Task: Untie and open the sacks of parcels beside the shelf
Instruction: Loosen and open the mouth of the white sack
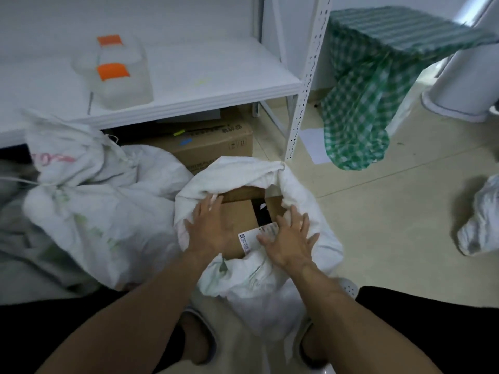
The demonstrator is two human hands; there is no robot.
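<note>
Reaching forward from the bottom of the view, both bare forearms meet over the open sack (259, 290), which stands on the floor between the person's feet. The left hand (209, 229) lies flat with fingers spread and straight, over the sack's left rim and the edge of the cardboard parcel (239, 211) inside; it grips nothing. The right hand (290, 240) is just as flat and splayed, resting over the right rim, its thumb beside the parcel's white label (249, 242); it grips nothing either. The sack's mouth gapes wide between and beyond the two hands, the cloth rolled back around the parcel.

Just left of the left hand a second sack (89, 211) slumps on the floor, its neck bound with white string (50, 185). Behind both sacks a brown carton (216, 147) sits under the white shelf (216, 76), which carries clear containers with orange lids (118, 74). Farther right, a green checked cloth (372, 90) hangs down, and a crumpled white bag (480, 225) lies well apart on the floor.
</note>
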